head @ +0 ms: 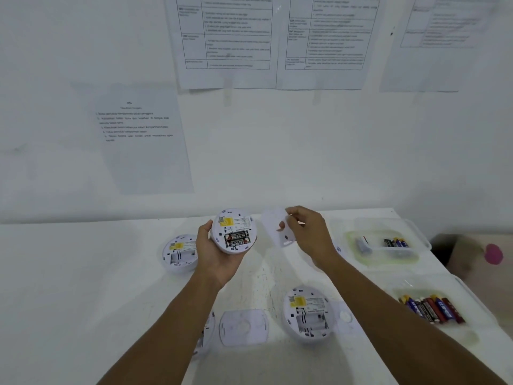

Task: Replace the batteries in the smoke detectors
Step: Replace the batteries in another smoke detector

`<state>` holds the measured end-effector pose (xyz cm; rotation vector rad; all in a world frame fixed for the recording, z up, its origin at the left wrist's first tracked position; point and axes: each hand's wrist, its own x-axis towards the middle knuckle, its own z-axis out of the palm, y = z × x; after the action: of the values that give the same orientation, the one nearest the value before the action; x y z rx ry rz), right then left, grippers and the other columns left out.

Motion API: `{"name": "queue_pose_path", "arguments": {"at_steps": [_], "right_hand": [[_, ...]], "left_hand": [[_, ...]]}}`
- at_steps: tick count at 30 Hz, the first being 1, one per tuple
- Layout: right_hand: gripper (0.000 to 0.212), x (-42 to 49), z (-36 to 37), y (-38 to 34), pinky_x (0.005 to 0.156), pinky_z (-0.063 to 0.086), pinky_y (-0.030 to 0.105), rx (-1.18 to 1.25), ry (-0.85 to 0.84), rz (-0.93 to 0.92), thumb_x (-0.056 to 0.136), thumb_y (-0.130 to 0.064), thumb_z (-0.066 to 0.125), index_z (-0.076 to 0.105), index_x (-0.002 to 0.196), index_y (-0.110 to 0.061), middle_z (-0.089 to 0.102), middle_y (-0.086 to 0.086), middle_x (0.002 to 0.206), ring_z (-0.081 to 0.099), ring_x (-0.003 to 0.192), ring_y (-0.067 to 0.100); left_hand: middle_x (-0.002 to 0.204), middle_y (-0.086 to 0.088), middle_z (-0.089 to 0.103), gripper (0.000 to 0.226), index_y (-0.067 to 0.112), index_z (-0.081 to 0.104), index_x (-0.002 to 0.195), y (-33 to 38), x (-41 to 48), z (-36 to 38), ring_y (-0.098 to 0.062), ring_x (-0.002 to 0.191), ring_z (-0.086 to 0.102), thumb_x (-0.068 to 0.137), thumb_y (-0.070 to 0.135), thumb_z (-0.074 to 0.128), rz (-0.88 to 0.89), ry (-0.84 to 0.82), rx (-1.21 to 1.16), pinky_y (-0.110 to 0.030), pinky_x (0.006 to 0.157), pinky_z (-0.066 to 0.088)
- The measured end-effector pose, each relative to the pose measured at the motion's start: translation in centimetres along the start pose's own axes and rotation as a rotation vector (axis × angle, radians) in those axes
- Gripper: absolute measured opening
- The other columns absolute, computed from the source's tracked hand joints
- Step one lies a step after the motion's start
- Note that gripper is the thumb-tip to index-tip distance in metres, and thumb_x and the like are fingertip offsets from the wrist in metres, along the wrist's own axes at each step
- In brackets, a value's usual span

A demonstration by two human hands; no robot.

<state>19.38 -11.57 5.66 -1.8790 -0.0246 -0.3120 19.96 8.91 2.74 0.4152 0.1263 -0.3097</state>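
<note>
left hand [215,255]: clamped round smoke detector [234,230], batteries [238,239] showing | right hand [306,232]: pinching white cover plate [277,227] just beside it | both held above bench [83,287]

table centre [266,279] free, detectors [306,315] front, battery tubs [416,240] rt
</note>
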Motion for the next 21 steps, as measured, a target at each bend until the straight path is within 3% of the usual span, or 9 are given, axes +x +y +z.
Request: {"name": "queue_pose_path", "arguments": {"at_steps": [2, 4, 7, 10, 12, 15, 21], "right_hand": [[0.019, -0.7, 0.0, -1.5, 0.078, 0.054, 0.039, 0.174, -0.011, 0.008, 0.095, -0.009, 0.053, 0.065, 0.102, -0.022, 0.074, 0.007, 0.081, 0.070, 0.083, 0.028], [0.023, -1.4, 0.4, -2.7, 0.073, 0.051, 0.035, 0.225, -0.013, -0.019, 0.093, -0.007, 0.055, 0.064, 0.102, -0.026, 0.073, 0.010, 0.077, 0.069, 0.080, 0.028], [0.022, -2.4, 1.4, -3.4, 0.065, 0.051, 0.024, 0.075, 0.058, -0.121, 0.088, -0.005, 0.061, 0.068, 0.098, -0.023, 0.073, 0.000, 0.083, 0.067, 0.074, 0.014], [0.019, -3.4, 2.5, -3.5, 0.069, 0.051, 0.017, -0.045, 0.136, -0.190, 0.087, -0.005, 0.063, 0.072, 0.097, -0.019, 0.070, -0.010, 0.094, 0.064, 0.078, 0.002], [0.017, -4.1, 3.2, -3.5, 0.079, 0.053, 0.023, -0.122, 0.139, -0.215, 0.085, -0.017, 0.068, 0.073, 0.101, -0.018, 0.069, -0.008, 0.102, 0.063, 0.089, 0.002], [0.032, -5.2, 4.0, -3.6, 0.092, 0.046, 0.020, -0.361, 0.140, -0.287, 0.079, -0.036, 0.072, 0.071, 0.109, -0.022, 0.062, -0.009, 0.117, 0.057, 0.107, 0.006], [0.049, -6.4, 3.5, -4.5, 0.094, 0.046, 0.023, -0.480, 0.105, -0.297, 0.074, -0.052, 0.070, 0.067, 0.115, -0.024, 0.059, -0.010, 0.123, 0.051, 0.113, 0.008]], "left_hand": [[0.135, -0.019, 0.058, 0.050, 0.012, 0.058, 0.132, -0.7, -0.1, 0.6, -0.037, 0.126, 0.051, 0.093, 0.039, 0.043, -0.004, -0.021, 0.001, -0.050, 0.112, 0.035], [0.135, -0.018, 0.058, 0.049, 0.013, 0.060, 0.130, -1.6, -0.4, 1.5, -0.035, 0.126, 0.049, 0.094, 0.040, 0.041, -0.016, -0.040, 0.037, -0.048, 0.116, 0.029], [0.138, -0.019, 0.056, 0.054, 0.011, 0.058, 0.135, -3.0, -0.9, 2.7, -0.036, 0.129, 0.047, 0.094, 0.042, 0.039, -0.039, -0.061, 0.077, -0.046, 0.116, 0.029], [0.128, -0.019, 0.063, 0.054, 0.011, 0.060, 0.132, -3.9, -1.3, 3.3, -0.034, 0.114, 0.058, 0.094, 0.043, 0.039, -0.034, -0.024, 0.138, -0.043, 0.103, 0.041], [0.116, -0.015, 0.068, 0.051, 0.012, 0.063, 0.127, -4.3, -1.7, 3.6, -0.029, 0.101, 0.065, 0.094, 0.044, 0.042, -0.039, 0.003, 0.138, -0.038, 0.094, 0.046], [0.111, -0.010, 0.070, 0.049, 0.012, 0.065, 0.123, -4.7, -2.2, 3.8, -0.022, 0.099, 0.067, 0.093, 0.046, 0.047, -0.054, 0.023, 0.138, -0.033, 0.095, 0.047], [0.103, -0.008, 0.071, 0.049, 0.013, 0.070, 0.113, -5.5, -2.6, 3.8, -0.022, 0.092, 0.069, 0.096, 0.046, 0.038, -0.016, 0.007, 0.189, -0.034, 0.085, 0.051]]}}
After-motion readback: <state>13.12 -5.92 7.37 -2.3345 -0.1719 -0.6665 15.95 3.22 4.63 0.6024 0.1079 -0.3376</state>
